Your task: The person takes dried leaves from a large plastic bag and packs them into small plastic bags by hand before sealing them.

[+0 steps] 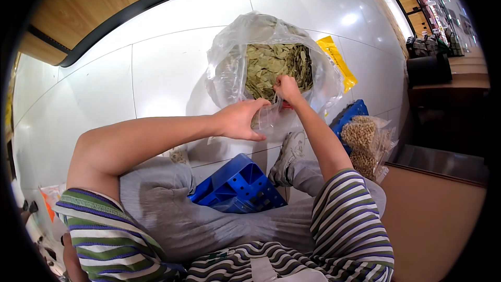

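A large clear plastic sack [224, 68] stands open on the floor in front of me, full of dried greenish-brown leaves [276, 62] that look like bay leaves. My left hand [242, 119] curves around a small clear plastic bag [269, 118] at the sack's near rim, its thumb below and its fingers above. Some leaves show through the small bag. My right hand [287, 89] is closed over the near edge of the leaves, right beside the small bag's mouth. What its fingers pinch is hidden.
Between my legs sits a blue plastic stool or crate [237, 180]. To the right, clear bags of beige nuts or beans [360, 136] lean on another blue plastic piece [352, 112]. A yellow packet [338, 62] lies beside the sack. A wooden cabinet [104, 0] stands upper left, a cardboard box [430, 219] lower right.
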